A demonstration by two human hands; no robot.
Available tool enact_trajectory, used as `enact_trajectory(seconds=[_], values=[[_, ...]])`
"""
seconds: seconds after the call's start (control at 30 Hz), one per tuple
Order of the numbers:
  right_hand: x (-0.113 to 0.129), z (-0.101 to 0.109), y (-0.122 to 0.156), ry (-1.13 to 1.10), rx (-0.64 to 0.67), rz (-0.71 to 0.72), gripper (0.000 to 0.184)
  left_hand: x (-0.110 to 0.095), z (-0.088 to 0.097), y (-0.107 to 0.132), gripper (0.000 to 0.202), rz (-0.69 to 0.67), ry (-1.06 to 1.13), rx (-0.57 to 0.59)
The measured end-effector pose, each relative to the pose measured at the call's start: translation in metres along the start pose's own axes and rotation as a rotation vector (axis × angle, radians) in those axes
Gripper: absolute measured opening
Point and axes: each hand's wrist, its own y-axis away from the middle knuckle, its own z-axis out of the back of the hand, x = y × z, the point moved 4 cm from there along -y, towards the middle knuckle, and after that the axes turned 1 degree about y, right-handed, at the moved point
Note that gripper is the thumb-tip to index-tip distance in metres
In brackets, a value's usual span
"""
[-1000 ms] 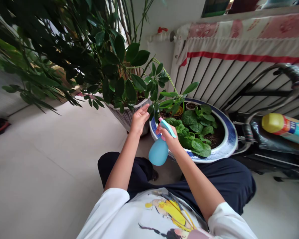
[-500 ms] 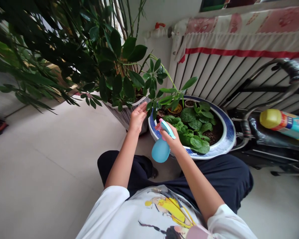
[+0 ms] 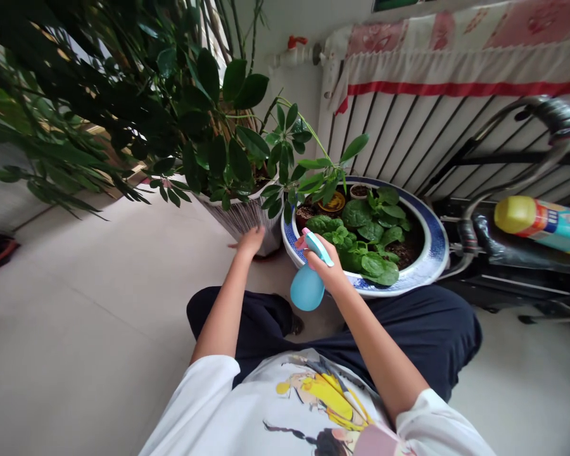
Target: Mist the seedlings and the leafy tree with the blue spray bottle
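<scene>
My right hand (image 3: pixel 329 263) is closed around the neck of a light blue spray bottle (image 3: pixel 307 288) with a pink nozzle, its head pointing up and left toward the plants. In front of the striped tall pot (image 3: pixel 237 220) is my left hand (image 3: pixel 250 241), holding nothing, with fingers apart and slightly blurred. Above it hang the dark glossy leaves of a tall potted plant (image 3: pixel 240 161). A wide blue-and-white basin (image 3: pixel 437 237) stands just beyond my right hand, with low leafy green plants (image 3: pixel 373 231) growing in its soil.
A white radiator (image 3: pixel 384 133) with a red-edged cloth (image 3: pixel 418 69) lines the wall. At right stands a metal-framed cart (image 3: pixel 468 234) with a yellow-capped bottle (image 3: pixel 541 221) lying on it. A valve with a red handle (image 3: pixel 297 42) sticks out by the radiator. Pale floor (image 3: pixel 95 304) spreads left.
My left hand has dropped down and left, away from the hanging leaves to before the striped pot. My right hand keeps the spray bottle in nearly the same place. The view has shifted slightly.
</scene>
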Motion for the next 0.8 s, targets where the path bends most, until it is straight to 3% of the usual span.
enact_trajectory(seconds=[0.1, 0.2, 0.3, 0.43, 0.5, 0.6, 0.67, 0.8], values=[[0.0, 0.001, 0.003, 0.01, -0.003, 0.007, 0.017, 0.019, 0.002, 0.005, 0.032, 0.048, -0.1, -0.011], [0.0, 0.001, 0.004, 0.012, -0.01, 0.01, 0.018, 0.019, 0.008, 0.012, 0.008, 0.001, -0.118, -0.08], [0.002, 0.001, 0.004, 0.0, -0.012, 0.009, 0.016, -0.001, 0.017, 0.018, 0.015, -0.143, -0.068, -0.229], [0.007, 0.0, 0.004, -0.039, -0.016, -0.023, 0.013, -0.045, 0.025, 0.024, 0.026, -0.379, 0.068, -0.365], [0.011, -0.001, 0.002, -0.079, -0.001, -0.05, 0.013, -0.07, 0.024, 0.024, 0.026, -0.539, 0.206, -0.342], [0.018, -0.002, -0.004, -0.126, 0.017, -0.097, 0.015, -0.096, 0.017, 0.02, 0.023, -0.69, 0.405, -0.202], [0.022, -0.001, -0.008, -0.123, -0.001, -0.116, 0.015, -0.103, 0.011, 0.015, 0.025, -0.683, 0.459, -0.128], [0.023, 0.005, -0.016, -0.104, -0.075, -0.091, 0.012, -0.098, 0.005, 0.012, 0.028, -0.629, 0.53, -0.093]])
